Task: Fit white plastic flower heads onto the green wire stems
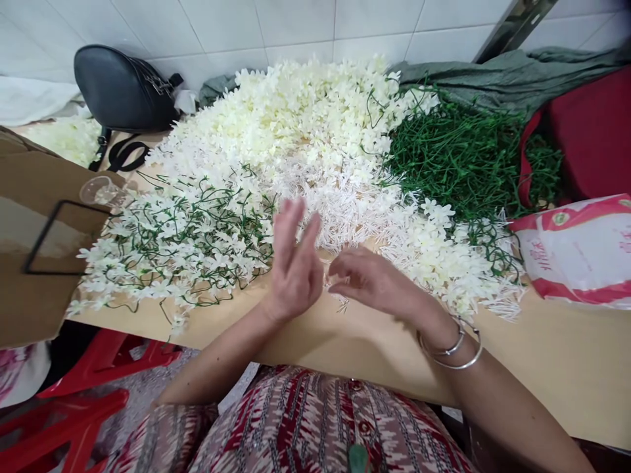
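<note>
My left hand [296,272] is raised over the table's near side, its fingers stretched upward and slightly blurred. I see nothing held in it. Close beside it, my right hand [377,279] has curved fingers, with a gap between thumb and fingertips and no visible object between them. The hands are apart. Behind them lie loose white thin stamen-like pieces [345,217] and a big heap of cream-white artificial flower heads [305,112]. Left of my left hand, white flowers on green stems [192,230] are piled. Bare green plastic stems [458,157] form a heap at the right.
A cardboard box [44,243] and a clear plastic cup [98,190] stand left, with a black bag [125,89] behind. At right are a red bag [591,125] and a pink-and-white packet [582,249]. Red stools [93,407] stand below the table [566,355].
</note>
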Tool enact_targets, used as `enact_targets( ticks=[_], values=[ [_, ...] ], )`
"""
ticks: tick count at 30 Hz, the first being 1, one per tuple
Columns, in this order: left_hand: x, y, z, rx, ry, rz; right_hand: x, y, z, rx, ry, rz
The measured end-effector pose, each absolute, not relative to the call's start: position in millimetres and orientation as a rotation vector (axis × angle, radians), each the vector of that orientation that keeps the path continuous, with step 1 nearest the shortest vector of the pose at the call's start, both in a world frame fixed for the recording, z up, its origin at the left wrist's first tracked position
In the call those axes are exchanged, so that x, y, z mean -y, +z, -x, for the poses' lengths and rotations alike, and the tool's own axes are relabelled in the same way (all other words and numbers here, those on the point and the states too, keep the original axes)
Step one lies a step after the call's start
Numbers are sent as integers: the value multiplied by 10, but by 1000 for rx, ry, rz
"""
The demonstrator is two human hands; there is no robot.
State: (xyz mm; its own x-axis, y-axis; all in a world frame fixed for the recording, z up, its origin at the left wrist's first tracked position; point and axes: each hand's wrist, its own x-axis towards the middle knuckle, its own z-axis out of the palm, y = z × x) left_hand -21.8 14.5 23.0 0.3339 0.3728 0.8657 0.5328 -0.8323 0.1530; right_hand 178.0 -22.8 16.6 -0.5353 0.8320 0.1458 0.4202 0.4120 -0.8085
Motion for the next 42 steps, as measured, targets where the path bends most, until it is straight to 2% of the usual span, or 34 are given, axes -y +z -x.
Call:
enact_targets(
  ticks=[5, 15, 27, 38, 42],
  values=[
    [-74, -21, 128, 1006, -1101, 2988, 237, 59, -1656, 2382, 806, 1037],
    [-465, -226, -81, 1259, -642, 2764, -56, -89, -2076, 2234, 439, 1241],
    [-564, -151, -20, 1184, -883, 2770, -54, -170, -1929, 2179, 77, 1463],
    [-475, -17, -49, 971, -1168, 2646, -3, -147, -1895, 2057, 18, 1472],
    [-333, 36, -33, 523, -1229, 2745, -8, -156, -1953, 1915, 24, 1458]
  ],
)
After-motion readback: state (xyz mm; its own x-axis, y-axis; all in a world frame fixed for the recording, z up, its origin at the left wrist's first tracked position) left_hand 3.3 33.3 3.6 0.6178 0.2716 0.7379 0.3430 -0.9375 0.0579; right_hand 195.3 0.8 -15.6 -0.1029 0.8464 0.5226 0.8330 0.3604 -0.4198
